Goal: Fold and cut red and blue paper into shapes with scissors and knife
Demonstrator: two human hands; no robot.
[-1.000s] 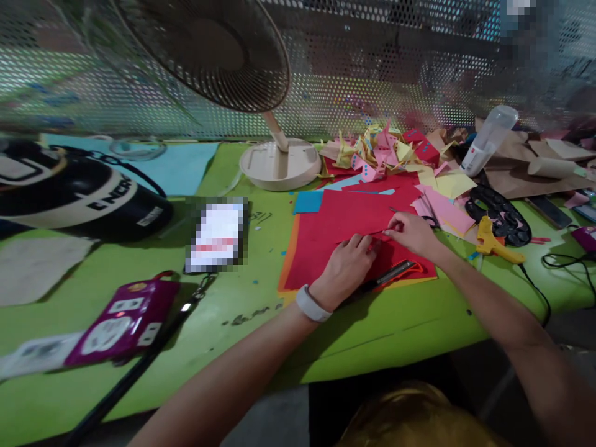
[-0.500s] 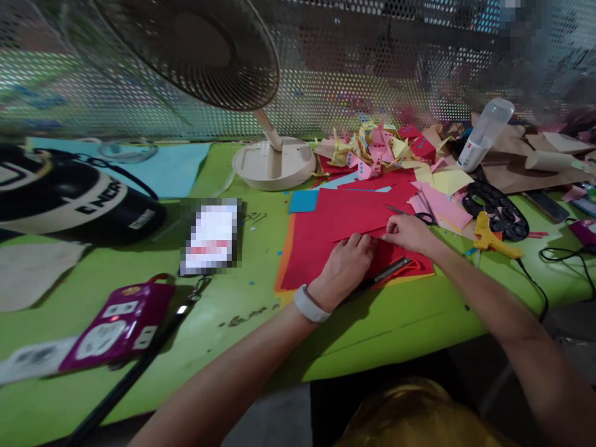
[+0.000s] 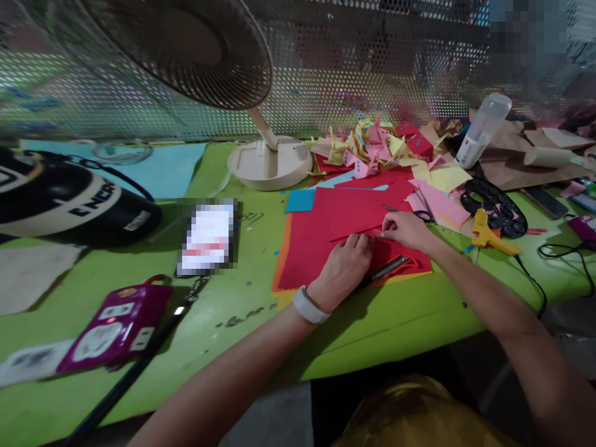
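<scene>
Tabletop (image 3: 261, 239), glossy green, gives room left of this flat, straight-edged red paper sheet (image 3: 344, 214). My left hand (image 3: 343, 270) and right hand (image 3: 404, 232) curl over it; whether they're gripping, I can't tell.

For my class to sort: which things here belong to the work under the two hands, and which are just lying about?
Likely in the work:
- red paper, under the left hand and at the right hand's fingertips
- cutter, on the paper
- perhaps the scissors

Probably just lying about:
- fan
- black bottle
- phone
- purple box
</scene>
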